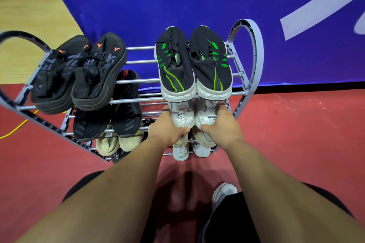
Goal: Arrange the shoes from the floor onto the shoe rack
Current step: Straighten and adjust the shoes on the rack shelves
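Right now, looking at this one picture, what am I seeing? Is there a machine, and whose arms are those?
No machine here: a person wears a camera on the head, so you look down along their own bare arms. The left hand and right hand each grip one of a pair of white shoes at the grey shoe rack, just below the black and green pair on the top shelf. More pairs sit on lower shelves.

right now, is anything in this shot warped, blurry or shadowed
head view: wide-angle stretches the forearms toward the bottom corners; a soft blurry shadow falls on the red floor between them; the pair of white lace-up sneakers is sharp; lower tiers of the grey tube shoe rack are dim
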Available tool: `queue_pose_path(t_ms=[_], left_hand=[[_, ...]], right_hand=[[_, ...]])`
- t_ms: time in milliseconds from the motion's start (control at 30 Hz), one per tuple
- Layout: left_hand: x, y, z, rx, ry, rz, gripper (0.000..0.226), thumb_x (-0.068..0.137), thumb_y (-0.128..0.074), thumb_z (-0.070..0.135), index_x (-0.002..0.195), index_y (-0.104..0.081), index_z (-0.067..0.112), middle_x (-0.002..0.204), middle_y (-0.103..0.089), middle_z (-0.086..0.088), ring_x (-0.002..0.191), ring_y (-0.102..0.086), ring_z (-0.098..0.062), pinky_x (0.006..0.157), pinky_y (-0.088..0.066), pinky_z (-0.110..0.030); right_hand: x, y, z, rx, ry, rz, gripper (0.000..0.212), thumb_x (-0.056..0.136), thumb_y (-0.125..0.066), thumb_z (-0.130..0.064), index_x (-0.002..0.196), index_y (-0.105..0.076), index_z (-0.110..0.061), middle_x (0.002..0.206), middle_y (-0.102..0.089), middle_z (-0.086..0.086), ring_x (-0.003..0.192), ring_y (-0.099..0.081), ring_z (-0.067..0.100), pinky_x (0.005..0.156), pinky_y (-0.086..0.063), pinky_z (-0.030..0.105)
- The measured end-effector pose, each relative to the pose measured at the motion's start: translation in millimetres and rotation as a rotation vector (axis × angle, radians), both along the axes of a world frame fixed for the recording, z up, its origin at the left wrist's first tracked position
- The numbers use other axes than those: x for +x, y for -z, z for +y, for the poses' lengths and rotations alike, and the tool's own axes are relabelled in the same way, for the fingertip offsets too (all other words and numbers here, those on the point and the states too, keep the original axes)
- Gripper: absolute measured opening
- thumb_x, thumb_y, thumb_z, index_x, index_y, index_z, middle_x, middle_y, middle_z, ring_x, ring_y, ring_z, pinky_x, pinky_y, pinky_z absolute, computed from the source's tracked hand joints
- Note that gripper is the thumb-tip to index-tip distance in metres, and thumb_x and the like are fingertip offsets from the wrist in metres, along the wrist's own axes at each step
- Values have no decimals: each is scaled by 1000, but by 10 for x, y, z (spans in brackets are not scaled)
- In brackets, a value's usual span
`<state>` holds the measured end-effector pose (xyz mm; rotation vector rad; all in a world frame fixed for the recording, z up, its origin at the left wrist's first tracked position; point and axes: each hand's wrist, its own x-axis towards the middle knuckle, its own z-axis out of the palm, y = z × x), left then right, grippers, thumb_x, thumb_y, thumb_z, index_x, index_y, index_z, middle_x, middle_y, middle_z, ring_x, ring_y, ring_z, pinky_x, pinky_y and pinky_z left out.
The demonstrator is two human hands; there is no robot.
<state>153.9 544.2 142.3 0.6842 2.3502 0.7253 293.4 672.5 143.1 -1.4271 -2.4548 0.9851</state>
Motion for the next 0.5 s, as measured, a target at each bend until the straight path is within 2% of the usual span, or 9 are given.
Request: queue_pose_path(t_ms=[133, 500], left_hand=[[10, 5, -8, -15, -14, 18, 85, 64, -85, 54, 132, -41, 27, 120, -68, 5, 114, -64, -29, 102, -48, -46], [82, -54, -24, -34, -33, 32, 71, 71, -86, 50, 123, -44, 23, 110, -63, 6, 113, -63, -30, 97, -49, -41]], right_hand=[[-8, -13, -4, 0, 1, 9, 59, 74, -83, -32, 119, -49, -13, 126, -58, 8, 110, -61, 31, 85, -49, 36], [4, -26, 22, 1, 3, -16, 57, 75, -81, -31, 119, -51, -13, 125, -61, 6, 107, -63, 30, 83, -50, 36]])
